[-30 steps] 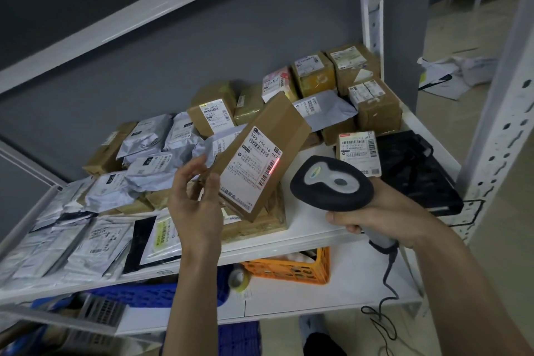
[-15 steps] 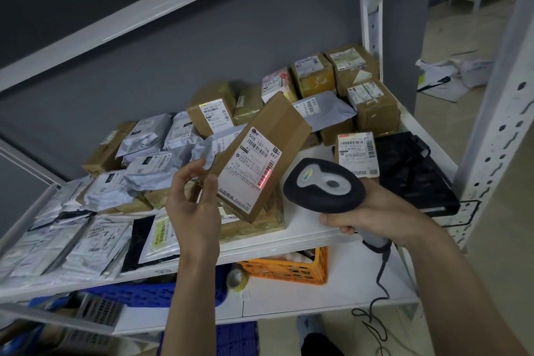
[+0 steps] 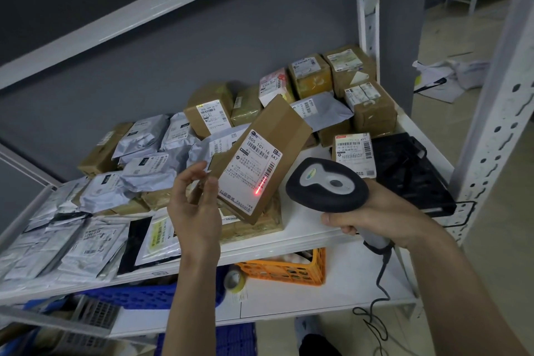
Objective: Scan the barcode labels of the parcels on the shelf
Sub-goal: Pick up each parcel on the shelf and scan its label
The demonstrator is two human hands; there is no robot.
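Left hand (image 3: 196,211) holds cardboard parcel (image 3: 260,159) tilted above shelf (image 3: 318,228) front edge; thumb and fingers pinch its lower left corner. Right hand (image 3: 384,217) grips scanner (image 3: 326,185); red line on label (image 3: 250,170). Orange crate (image 3: 286,269) on lower shelf, contents unclear. Black tray (image 3: 410,173) at right edge.

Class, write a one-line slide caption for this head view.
Left hand tilts a cardboard parcel while right hand aims a scanner.

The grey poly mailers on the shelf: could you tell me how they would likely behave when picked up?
The grey poly mailers look crumpled and saggy, so probably floppy. Their glossy film suggests they may slip. They seem light, unlike the stiff cardboard box the left hand holds.
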